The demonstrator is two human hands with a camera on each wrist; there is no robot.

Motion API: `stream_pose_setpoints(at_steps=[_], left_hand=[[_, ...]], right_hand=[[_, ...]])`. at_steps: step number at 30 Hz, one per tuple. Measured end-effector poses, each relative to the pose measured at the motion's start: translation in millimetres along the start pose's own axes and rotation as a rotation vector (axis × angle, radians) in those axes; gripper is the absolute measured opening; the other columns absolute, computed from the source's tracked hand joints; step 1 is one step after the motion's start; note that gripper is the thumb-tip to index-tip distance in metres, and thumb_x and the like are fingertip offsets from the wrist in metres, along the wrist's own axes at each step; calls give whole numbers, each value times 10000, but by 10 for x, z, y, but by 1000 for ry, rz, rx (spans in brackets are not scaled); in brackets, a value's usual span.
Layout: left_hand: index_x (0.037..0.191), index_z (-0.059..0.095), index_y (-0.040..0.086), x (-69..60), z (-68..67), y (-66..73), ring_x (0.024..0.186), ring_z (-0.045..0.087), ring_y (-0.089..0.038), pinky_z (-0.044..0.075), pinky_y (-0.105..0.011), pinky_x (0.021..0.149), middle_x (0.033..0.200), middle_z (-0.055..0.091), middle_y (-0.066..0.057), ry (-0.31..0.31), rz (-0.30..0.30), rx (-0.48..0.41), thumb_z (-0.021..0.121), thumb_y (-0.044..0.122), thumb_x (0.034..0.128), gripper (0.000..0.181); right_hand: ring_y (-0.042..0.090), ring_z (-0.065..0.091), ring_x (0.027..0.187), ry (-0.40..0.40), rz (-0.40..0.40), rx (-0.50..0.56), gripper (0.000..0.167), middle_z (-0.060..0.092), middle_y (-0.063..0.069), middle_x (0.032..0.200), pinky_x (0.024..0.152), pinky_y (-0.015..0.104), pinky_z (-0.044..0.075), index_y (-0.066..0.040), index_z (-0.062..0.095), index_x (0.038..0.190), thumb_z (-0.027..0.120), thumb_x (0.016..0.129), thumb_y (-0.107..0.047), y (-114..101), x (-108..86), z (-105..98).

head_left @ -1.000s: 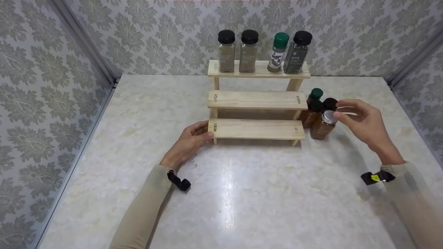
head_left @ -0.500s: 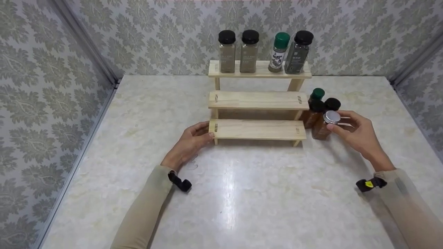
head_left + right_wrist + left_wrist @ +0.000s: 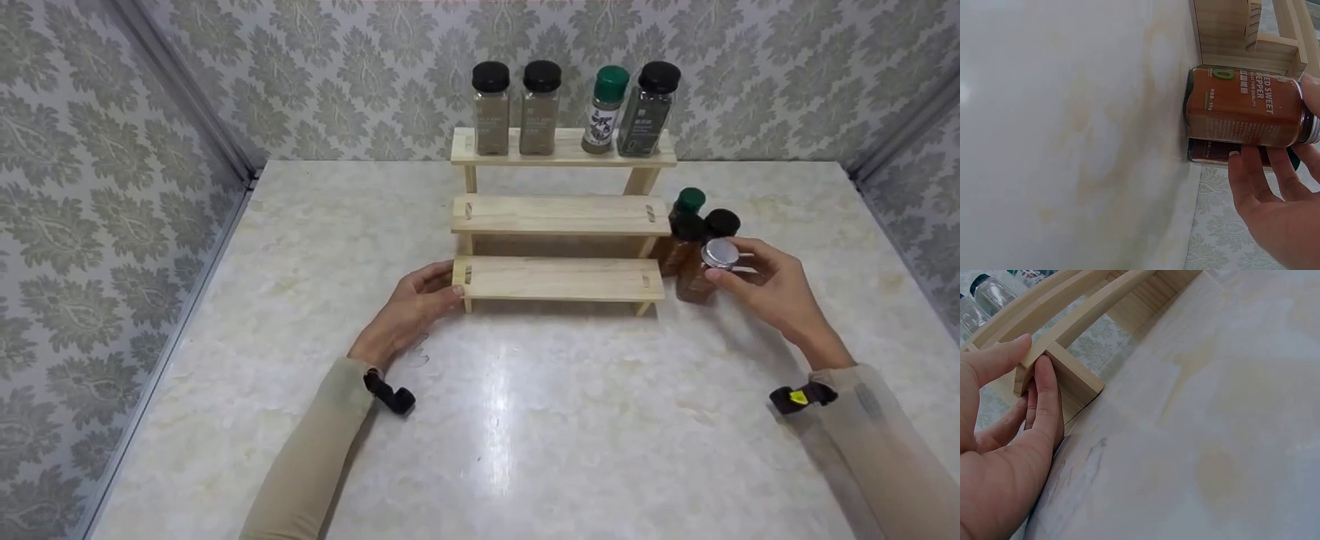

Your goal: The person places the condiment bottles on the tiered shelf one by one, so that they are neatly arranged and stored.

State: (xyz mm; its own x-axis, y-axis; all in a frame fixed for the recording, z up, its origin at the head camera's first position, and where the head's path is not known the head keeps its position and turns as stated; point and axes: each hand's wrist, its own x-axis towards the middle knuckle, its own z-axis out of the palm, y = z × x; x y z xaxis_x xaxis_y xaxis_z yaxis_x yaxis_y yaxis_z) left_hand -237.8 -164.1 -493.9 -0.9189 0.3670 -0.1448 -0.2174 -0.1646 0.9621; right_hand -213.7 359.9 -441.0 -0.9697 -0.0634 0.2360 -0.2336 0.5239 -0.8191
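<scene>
Pinching the wooden rack (image 3: pixel 559 215) by its left end, the left hand (image 3: pixel 405 306) faces, in the head view, the right hand (image 3: pixel 772 291), part-closed around a silver-capped jar (image 3: pixel 694 285) standing just beside the rack's right end. Left wrist view: thumb above the bottom shelf (image 3: pixel 1089 320), index fingertip just below. Right wrist view: thumb near the cap, fingers opposite.

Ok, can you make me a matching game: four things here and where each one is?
Things:
1. Silver-capped square glass jar of red powder
2. Small green-capped bottle with white label
3. Left hand
4. Black-capped glass jar, grey-green inside

Places:
A. Left end of the pale wooden rack's lowest shelf
B. Top shelf, far right
C. Held by the right hand
D. Top shelf, between black-capped jars

Pairs: 1-C, 2-D, 3-A, 4-B
</scene>
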Motion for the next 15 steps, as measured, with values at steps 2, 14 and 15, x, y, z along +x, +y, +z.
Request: stream_pose_setpoints(at_steps=[2,14,15], left_hand=[[1603,426,21,1,1,0,1438,532,-348,529,-355,1147,1598,481,-220,2,-3,-1,736,75,1010,671],[1595,432,13,26,16,-5,1371,570,-296,567,-289,1064,1569,497,-214,24,-17,-7,716,57,1019,643],[1594,434,14,28,15,-4,1373,570,-301,566,-292,1066,1569,498,-214,26,-18,-9,717,55,1017,644]], right_hand=[[-31,605,1164,-12,-8,-18,486,640,-9,1381,937,54,513,-88,638,1456,780,992,-122,-7,3,-4],[12,614,1218,-4,-97,60,479,614,-131,1332,954,82,521,-17,583,1494,695,1029,-26,-257,3,-84],[18,617,1225,-4,-104,67,476,618,-124,1334,962,91,524,-19,584,1494,691,1030,-22,-297,10,-95]])
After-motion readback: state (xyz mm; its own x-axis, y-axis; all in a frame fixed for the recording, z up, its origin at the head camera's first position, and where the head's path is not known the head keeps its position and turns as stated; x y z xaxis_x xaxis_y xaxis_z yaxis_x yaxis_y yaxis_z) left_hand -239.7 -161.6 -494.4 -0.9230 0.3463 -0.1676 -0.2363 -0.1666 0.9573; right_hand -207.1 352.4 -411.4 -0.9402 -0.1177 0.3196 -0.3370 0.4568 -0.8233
